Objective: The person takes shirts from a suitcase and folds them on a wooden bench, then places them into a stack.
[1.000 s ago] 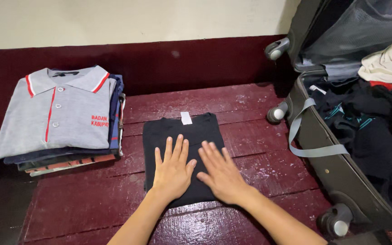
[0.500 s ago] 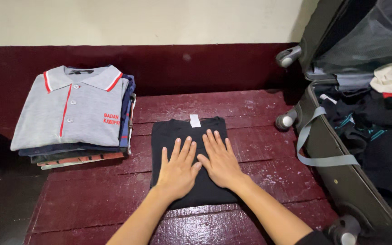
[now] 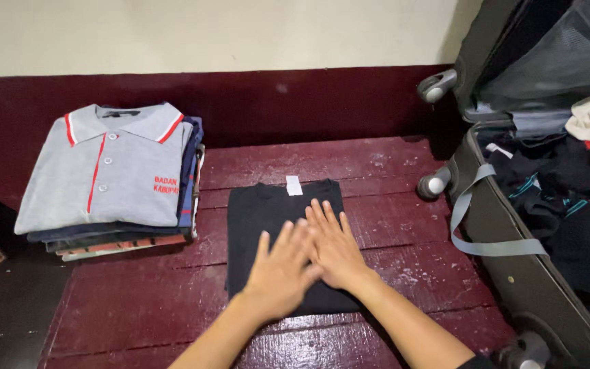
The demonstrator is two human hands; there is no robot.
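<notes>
Folded black shirt [image 3: 278, 225] lay on the red wooden floor [image 3: 390, 164]. Left hand [image 3: 283, 273] and right hand [image 3: 332, 247] pressed flat, fingers spread, holding nothing. I judged it soft, light; grip the 2 side edges.

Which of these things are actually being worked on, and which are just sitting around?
In hand:
- folded black shirt, flat on the dark red boards
- left hand and right hand, both pressing on it

Lying about:
- stack of folded clothes, grey polo on top
- open suitcase holding dark clothes
</notes>
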